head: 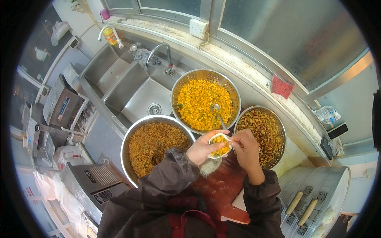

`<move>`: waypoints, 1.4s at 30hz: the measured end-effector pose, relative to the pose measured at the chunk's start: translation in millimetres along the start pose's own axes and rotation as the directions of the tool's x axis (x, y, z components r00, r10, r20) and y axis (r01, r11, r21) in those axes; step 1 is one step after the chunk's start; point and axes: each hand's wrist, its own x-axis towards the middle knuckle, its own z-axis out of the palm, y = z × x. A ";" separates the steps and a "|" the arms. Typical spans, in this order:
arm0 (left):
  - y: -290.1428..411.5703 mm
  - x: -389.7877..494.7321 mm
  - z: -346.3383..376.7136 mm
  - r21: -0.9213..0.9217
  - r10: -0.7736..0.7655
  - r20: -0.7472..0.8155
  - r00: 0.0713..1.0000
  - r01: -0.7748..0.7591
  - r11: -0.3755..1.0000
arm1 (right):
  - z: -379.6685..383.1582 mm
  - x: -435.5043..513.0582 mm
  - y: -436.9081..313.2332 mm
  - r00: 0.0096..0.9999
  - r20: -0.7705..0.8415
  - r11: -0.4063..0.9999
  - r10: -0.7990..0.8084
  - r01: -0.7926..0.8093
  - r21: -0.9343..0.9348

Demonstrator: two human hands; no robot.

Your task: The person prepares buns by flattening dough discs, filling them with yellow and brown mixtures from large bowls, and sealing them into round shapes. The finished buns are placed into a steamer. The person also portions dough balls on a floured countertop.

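My left hand (202, 148) holds a round dough wrapper (213, 155) with yellow diced filling in it, the thumb pressed on the filling. The fingers of my right hand (245, 145) pinch the wrapper's right edge. Just beyond my hands, a perforated metal bowl (175, 98) holds yellow diced filling, with a metal spoon (221, 120) standing in it. To the left is a metal bowl (123, 154) of brown, rice-like filling. A smaller perforated bowl (284, 142) of brown diced filling lies at the right, partly behind my right hand. A pale, floury mound (210, 166) shows below my left hand.
A reddish-brown board (224, 181) lies beneath my hands. A double steel sink (143, 95) with a curved faucet (168, 56) stands at the upper left. Large metal steamers (309, 190) with wooden handles are at the lower right. A red cloth (282, 86) lies on the window ledge.
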 end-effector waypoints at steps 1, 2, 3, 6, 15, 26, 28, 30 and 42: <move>0.4 -0.6 -0.2 0.016 -0.017 0.023 1.000 0.017 1.000 | -2.4 -0.6 -3.9 0.999 0.000 0.999 -0.035 0.035 -0.010; 1.2 -0.9 -0.4 0.033 -0.034 0.044 0.998 0.033 0.999 | -5.3 -1.0 -7.6 0.999 0.043 0.999 0.024 -0.025 0.025; 2.0 -1.2 0.3 0.094 -0.043 0.066 0.997 0.037 0.995 | -8.0 -1.1 -10.8 0.992 0.084 0.993 0.097 -0.103 0.065; 8.6 -2.8 4.6 0.258 -0.038 0.141 0.989 0.000 0.966 | -15.9 -2.6 -18.1 0.936 0.230 0.936 0.268 -0.310 0.168; 17.4 -22.0 9.0 -0.147 -0.202 -0.026 0.979 0.196 0.969 | 5.6 -27.9 -16.5 0.878 0.081 0.751 0.471 -0.448 0.485; -11.4 -25.4 0.7 0.094 -0.243 -0.156 0.957 0.259 0.961 | 7.9 -41.9 -6.6 0.923 0.168 0.892 0.346 -0.379 0.247; -13.2 -24.1 -0.3 0.152 -0.213 -0.074 0.974 0.222 0.963 | 7.8 -43.8 -4.9 0.877 0.214 0.839 0.430 -0.475 0.265; -13.6 -22.9 -1.1 0.171 -0.234 -0.021 0.972 0.234 0.957 | 7.8 -45.1 -2.8 0.839 0.254 0.787 0.482 -0.542 0.295; -10.7 -20.7 8.8 0.325 -0.247 -0.035 0.968 0.245 0.914 | 2.6 -49.4 -3.6 0.871 0.189 0.792 0.454 -0.492 0.361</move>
